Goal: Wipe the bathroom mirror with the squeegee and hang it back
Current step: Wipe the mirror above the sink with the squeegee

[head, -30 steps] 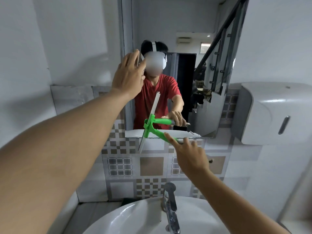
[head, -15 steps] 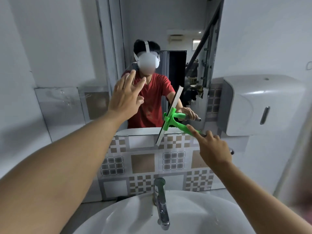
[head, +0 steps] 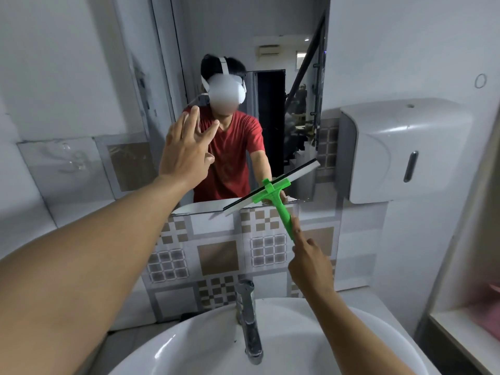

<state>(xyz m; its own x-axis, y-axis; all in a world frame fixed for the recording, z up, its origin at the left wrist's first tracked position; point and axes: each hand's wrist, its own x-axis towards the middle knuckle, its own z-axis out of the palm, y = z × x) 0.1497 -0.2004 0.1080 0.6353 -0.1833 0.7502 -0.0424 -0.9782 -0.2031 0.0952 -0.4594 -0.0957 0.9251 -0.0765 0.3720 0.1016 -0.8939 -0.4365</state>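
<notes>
While the right hand [head: 311, 262] grips the bottom end of the bright green plastic squeegee [head: 273, 194], index finger laid along the handle, its grey rubber-edged blade runs tilted from eight o'clock up to two o'clock across the lower right corner of the frameless rectangular wall mirror [head: 270, 36]. Blade looks pressed to the glass, though contact is hard to confirm from the head view. Left hand [head: 186, 150] is up at ten o'clock of the squeegee, fingers spread loose, gripping nothing, raised in front of the glass. Down at six o'clock sits the white ceramic basin [head: 189, 347] with its upright chrome tap [head: 250, 323]. Brown-and-white patterned tiles [head: 219, 255] fill the wall under the mirror. Over at three o'clock, a white plastic paper-towel dispenser [head: 405, 150] hangs on the wall.
</notes>
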